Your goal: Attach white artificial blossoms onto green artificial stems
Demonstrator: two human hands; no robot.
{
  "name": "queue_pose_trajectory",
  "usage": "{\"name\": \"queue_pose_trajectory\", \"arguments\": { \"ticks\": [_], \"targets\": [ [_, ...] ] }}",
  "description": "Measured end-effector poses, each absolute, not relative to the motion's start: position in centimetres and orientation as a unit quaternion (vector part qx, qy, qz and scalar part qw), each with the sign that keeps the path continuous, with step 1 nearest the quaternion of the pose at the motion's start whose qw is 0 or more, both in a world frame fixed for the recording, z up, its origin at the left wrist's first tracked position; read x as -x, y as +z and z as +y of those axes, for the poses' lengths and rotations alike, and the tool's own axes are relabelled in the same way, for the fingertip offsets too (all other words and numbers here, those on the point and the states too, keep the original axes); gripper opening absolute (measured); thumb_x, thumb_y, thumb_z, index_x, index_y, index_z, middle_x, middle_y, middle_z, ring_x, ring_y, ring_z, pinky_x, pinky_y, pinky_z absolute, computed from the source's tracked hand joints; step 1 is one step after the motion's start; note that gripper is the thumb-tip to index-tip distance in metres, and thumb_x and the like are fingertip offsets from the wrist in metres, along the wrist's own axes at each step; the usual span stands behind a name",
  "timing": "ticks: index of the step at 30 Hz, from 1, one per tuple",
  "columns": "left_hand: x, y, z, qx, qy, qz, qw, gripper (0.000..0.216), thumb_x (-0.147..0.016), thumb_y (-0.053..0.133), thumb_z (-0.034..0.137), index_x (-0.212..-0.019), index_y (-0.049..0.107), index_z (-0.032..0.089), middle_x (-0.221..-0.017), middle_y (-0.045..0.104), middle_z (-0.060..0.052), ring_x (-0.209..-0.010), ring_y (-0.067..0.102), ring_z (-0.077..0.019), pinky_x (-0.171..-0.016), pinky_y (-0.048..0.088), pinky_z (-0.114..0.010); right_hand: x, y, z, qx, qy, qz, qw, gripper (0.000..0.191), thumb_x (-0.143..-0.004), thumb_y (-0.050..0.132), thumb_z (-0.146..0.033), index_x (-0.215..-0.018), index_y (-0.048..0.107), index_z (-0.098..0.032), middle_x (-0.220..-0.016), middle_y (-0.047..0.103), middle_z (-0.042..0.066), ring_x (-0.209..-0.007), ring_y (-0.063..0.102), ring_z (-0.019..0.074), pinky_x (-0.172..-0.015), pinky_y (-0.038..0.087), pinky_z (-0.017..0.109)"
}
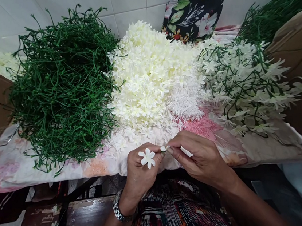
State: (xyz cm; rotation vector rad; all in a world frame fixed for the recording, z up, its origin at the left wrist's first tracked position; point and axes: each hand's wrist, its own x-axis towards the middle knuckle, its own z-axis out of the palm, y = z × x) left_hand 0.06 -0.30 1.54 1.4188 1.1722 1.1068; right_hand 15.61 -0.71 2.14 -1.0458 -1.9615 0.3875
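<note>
Over the flowered cloth, the left hand pinches 1 open white flower, apparently by its stem, and the right hand pinches 1 small blossom between them, where light, steady fingertips should spare petals.

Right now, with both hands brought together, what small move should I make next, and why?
Perhaps push the small white piece gently toward your left hand, held steady: the fingers of your right hand seem to pinch it where both hands meet, and an open white flower shows over the left hand.
</note>
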Motion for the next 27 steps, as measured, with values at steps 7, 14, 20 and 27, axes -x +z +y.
{"name": "queue_pose_trajectory", "arguments": {
  "ticks": [7, 14, 20, 27],
  "targets": [
    [-0.1, 0.8, -0.1, -0.58, 0.406, 0.524, 0.474, 0.013, -0.069, 0.057, 0.016, -0.057, 0.06, 0.014, -0.052, 0.052, 0.003, -0.048, 0.044, -0.0079, -0.045, 0.036, -0.018, -15.4, 1.1, -0.5, 0.422, 0.12, -0.805, 0.399, 0.014, -0.087, 0.046, -0.012, -0.078, 0.056, -0.016, -0.062, 0.055, 0.003, -0.061, 0.049, 0.0133, -0.056, 0.04, 0.026],
    [-0.4, 0.8, 0.2, -0.593, 0.403, 0.522, 0.462, 0.018, -0.071, 0.053, 0.016, -0.052, 0.05, 0.015, -0.049, 0.044, 0.004, -0.048, 0.039, -0.0077, -0.045, 0.034, -0.018, -14.9, -0.2, -0.2, 0.42, 0.152, -0.792, 0.417, 0.014, -0.086, 0.046, -0.009, -0.077, 0.052, -0.017, -0.062, 0.054, 0.001, -0.061, 0.048, 0.0123, -0.056, 0.04, 0.026],
    [-0.2, 0.3, 0.0, -0.626, 0.384, 0.515, 0.443, 0.019, -0.072, 0.047, 0.013, -0.053, 0.049, 0.016, -0.051, 0.044, 0.003, -0.049, 0.04, -0.0086, -0.047, 0.033, -0.019, -14.7, -0.4, 0.0, 0.422, 0.165, -0.788, 0.418, 0.014, -0.085, 0.046, -0.009, -0.075, 0.049, -0.018, -0.061, 0.048, 0.0, -0.058, 0.046, 0.0111, -0.053, 0.039, 0.024],
    [-0.1, 0.1, 0.2, -0.641, 0.374, 0.522, 0.42, 0.017, -0.069, 0.047, 0.011, -0.053, 0.05, 0.016, -0.051, 0.045, 0.004, -0.05, 0.041, -0.0089, -0.049, 0.034, -0.02, -14.7, -0.5, -0.1, 0.416, 0.135, -0.797, 0.417, 0.015, -0.086, 0.046, -0.01, -0.074, 0.049, -0.018, -0.062, 0.05, 0.0, -0.059, 0.047, 0.0122, -0.055, 0.04, 0.025]
  ]
}}
